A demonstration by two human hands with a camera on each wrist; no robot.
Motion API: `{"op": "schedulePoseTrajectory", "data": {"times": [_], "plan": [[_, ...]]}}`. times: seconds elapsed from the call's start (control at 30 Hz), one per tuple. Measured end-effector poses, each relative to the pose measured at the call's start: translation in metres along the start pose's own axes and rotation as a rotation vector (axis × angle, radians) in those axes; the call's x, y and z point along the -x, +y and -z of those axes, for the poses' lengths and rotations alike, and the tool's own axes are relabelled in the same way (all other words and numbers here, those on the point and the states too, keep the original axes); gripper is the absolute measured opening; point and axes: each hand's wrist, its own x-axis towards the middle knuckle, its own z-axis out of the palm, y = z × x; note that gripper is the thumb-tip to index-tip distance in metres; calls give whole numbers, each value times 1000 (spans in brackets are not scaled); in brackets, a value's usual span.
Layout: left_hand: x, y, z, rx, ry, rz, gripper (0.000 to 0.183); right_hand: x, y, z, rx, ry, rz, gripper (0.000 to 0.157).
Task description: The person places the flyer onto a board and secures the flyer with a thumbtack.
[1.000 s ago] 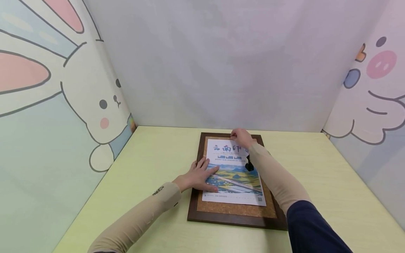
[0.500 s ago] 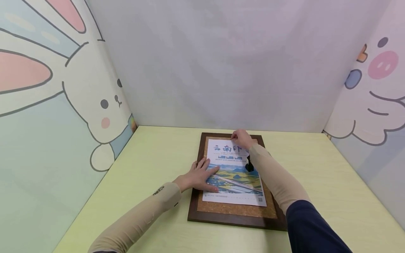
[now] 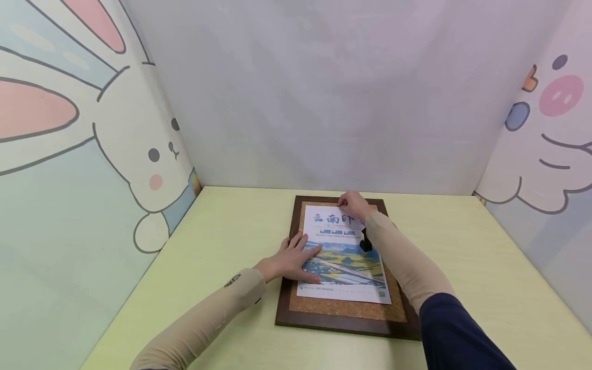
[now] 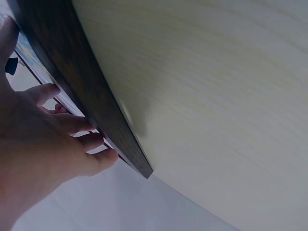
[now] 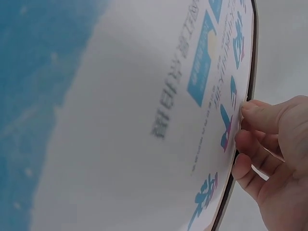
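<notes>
A printed poster (image 3: 344,267), with blue lettering above a landscape picture, lies on a cork board (image 3: 342,307) in a dark wooden frame (image 3: 333,325). My left hand (image 3: 291,259) rests spread out over the poster's left side and the frame's left strip. In the left wrist view, its fingers reach across the frame's edge. My right hand (image 3: 355,204) is at the top of the poster, beside the upper frame strip. In the right wrist view, its thumb and curled fingers meet at the poster's top edge; I cannot tell what, if anything, lies between the fingertips.
The board lies on a pale yellow table (image 3: 222,231). A grey backdrop (image 3: 324,103) rises behind it. Side panels with a cartoon rabbit (image 3: 134,128) and another cartoon animal (image 3: 550,128) border the table. A small black piece (image 3: 366,241) hangs by the right wrist.
The head view has shifted very slightly. Both hands, the poster and the board keep the same places relative to each other.
</notes>
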Motion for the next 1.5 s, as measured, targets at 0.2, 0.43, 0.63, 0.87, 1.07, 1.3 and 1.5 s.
{"op": "schedulePoseTrajectory", "data": {"times": [0.2,0.43,0.63,0.87,1.07,1.3,1.5], "plan": [[0,0,0,7,1,6,88,-2,1,-1,-29,11,4,17],[-2,0,-1,6,-1,8,88,-2,0,0,-60,1,-27,16],[-2,0,0,12,-4,8,88,-5,0,2,-68,3,-52,14],[-3,1,1,4,-6,7,88,-8,4,1,-96,-4,-87,14],[-2,-1,-1,4,-11,10,88,-7,6,1,-180,-45,-101,15],[-2,-2,-2,19,4,9,89,-3,6,2,-214,-2,-125,15],[-1,-1,-2,24,1,2,89,-2,8,1,-200,13,-170,17]]}}
